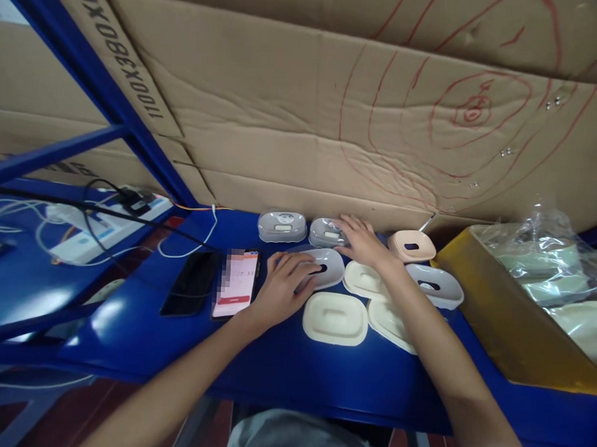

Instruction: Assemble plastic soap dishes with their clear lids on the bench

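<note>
My left hand (285, 286) curves over the left end of a grey plastic cover (332, 268) with a dark oval opening. Its fingers lie on the cover and its thumb is at the near edge. Farther back, my right hand (361, 240) has its fingers and thumb around the right end of a grey plastic case (323, 233). A similar grey case (281, 226) stands to its left. Cream oval lids (335, 319) lie close in front of the hands, partly under my right forearm. A grey cover (438, 286) and a peach case (412, 245) sit to the right.
A phone with a lit screen (235, 287) and a dark phone (190, 283) lie left of my hands. A power strip (108, 230) with cables is farther left. At right, a yellow-brown box (493, 327) holds plastic bags (551, 257). Cardboard (265, 102) stands behind the blue table (271, 372).
</note>
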The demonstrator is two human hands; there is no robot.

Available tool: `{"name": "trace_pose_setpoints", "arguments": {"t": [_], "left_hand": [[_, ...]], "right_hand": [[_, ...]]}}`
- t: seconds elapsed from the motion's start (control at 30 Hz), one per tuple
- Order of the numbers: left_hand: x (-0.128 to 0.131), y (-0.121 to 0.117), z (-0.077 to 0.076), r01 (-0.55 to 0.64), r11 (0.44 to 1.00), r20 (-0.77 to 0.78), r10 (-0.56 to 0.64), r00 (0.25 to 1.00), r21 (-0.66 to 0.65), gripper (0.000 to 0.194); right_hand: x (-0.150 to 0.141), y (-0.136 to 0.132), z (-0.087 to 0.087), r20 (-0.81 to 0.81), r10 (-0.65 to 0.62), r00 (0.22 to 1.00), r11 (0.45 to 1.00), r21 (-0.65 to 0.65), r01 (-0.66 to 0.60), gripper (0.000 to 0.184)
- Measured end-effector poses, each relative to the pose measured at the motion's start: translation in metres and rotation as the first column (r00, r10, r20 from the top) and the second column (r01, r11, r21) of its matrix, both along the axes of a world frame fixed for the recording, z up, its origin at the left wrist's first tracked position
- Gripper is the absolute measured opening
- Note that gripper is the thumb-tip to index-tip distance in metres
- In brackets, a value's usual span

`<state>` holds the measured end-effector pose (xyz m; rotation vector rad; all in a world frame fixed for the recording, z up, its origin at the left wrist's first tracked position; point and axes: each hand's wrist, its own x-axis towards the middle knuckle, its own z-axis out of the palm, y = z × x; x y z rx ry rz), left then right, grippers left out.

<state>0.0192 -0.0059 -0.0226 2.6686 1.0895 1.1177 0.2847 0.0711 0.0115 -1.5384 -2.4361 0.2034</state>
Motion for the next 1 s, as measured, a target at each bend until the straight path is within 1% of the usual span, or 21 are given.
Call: {"name": "trace_pose_setpoints", "arguments": {"t": [0.1, 0.17, 0.23, 0.33, 0.4, 0.43, 0.5, 0.57, 0.63, 0.7, 0.8, 0.83, 0.87, 0.93, 1.0], "left_hand": [[-0.001, -0.002, 0.003, -0.008, 1.000, -0.012, 0.008, 1.000, -0.002, 0.019], [0.000, -0.006, 0.005, 0.012, 1.000, -0.021, -0.012, 1.000, 0.011, 0.018], [0.001, -0.010, 0.006, 0.041, 0.999, -0.030, -0.040, 0.999, 0.030, 0.018], [0.003, -0.015, 0.007, 0.081, 0.995, -0.043, -0.079, 0.996, 0.053, 0.018], [0.004, -0.016, 0.006, 0.099, 0.994, -0.048, -0.097, 0.994, 0.056, 0.018], [0.004, -0.017, 0.006, 0.106, 0.993, -0.050, -0.103, 0.993, 0.053, 0.018], [0.005, -0.017, 0.004, 0.107, 0.994, -0.055, -0.105, 0.993, 0.035, 0.018], [0.005, -0.015, 0.003, 0.095, 0.995, -0.061, -0.094, 0.994, 0.012, 0.018], [0.002, -0.011, 0.003, 0.068, 0.998, -0.064, -0.068, 0.996, 0.002, 0.019], [-0.004, -0.002, 0.006, 0.030, 0.999, -0.058, -0.029, 0.998, 0.014, 0.021], [-0.016, 0.023, 0.015, -0.085, 0.996, -0.075, 0.085, 0.994, 0.007, 0.028], [-0.020, 0.034, 0.018, -0.137, 0.991, -0.112, 0.135, 0.985, -0.013, 0.031], [-0.024, 0.045, 0.021, -0.164, 0.986, -0.185, 0.155, 0.970, -0.034, 0.036], [-0.029, 0.068, 0.025, -0.164, 0.985, -0.269, 0.144, 0.952, -0.055, 0.045], [-0.031, 0.089, 0.024, -0.184, 0.981, -0.315, 0.154, 0.936, -0.067, 0.054]], "right_hand": [[0.001, 0.000, 0.006, -0.020, 0.012, 1.000, 0.999, -0.033, -0.012, 0.062], [0.012, -0.006, 0.017, -0.038, 0.028, 0.999, 0.998, -0.054, -0.030, 0.055], [0.029, -0.013, 0.031, -0.046, 0.011, 0.999, 0.997, -0.072, -0.015, 0.050], [0.056, -0.025, 0.050, -0.008, -0.093, 0.996, 0.992, -0.090, 0.092, 0.041], [0.064, -0.031, 0.057, 0.036, -0.170, 0.985, 0.983, -0.064, 0.172, 0.038], [0.063, -0.034, 0.059, 0.056, -0.192, 0.980, 0.980, -0.043, 0.194, 0.039], [0.051, -0.037, 0.059, 0.087, -0.179, 0.980, 0.984, -0.011, 0.180, 0.039], [0.027, -0.038, 0.054, 0.117, -0.105, 0.987, 0.994, -0.016, 0.108, 0.036], [0.002, -0.039, 0.044, 0.153, -0.026, 0.988, 0.998, -0.049, 0.034, 0.032], [-0.019, -0.039, 0.033, 0.184, 0.026, 0.983, 0.997, -0.080, -0.011, 0.033], [-0.034, -0.039, 0.017, 0.216, 0.057, 0.975, 0.994, -0.108, -0.034, 0.039], [-0.035, -0.038, 0.014, 0.225, 0.062, 0.972, 0.993, -0.115, -0.036, 0.041], [-0.036, -0.038, 0.012, 0.232, 0.067, 0.970, 0.992, -0.122, -0.039, 0.043], [-0.035, -0.038, 0.012, 0.240, 0.076, 0.968, 0.991, -0.129, -0.046, 0.042], [-0.033, -0.039, 0.017, 0.239, 0.081, 0.968, 0.991, -0.127, -0.052, 0.035]]}}
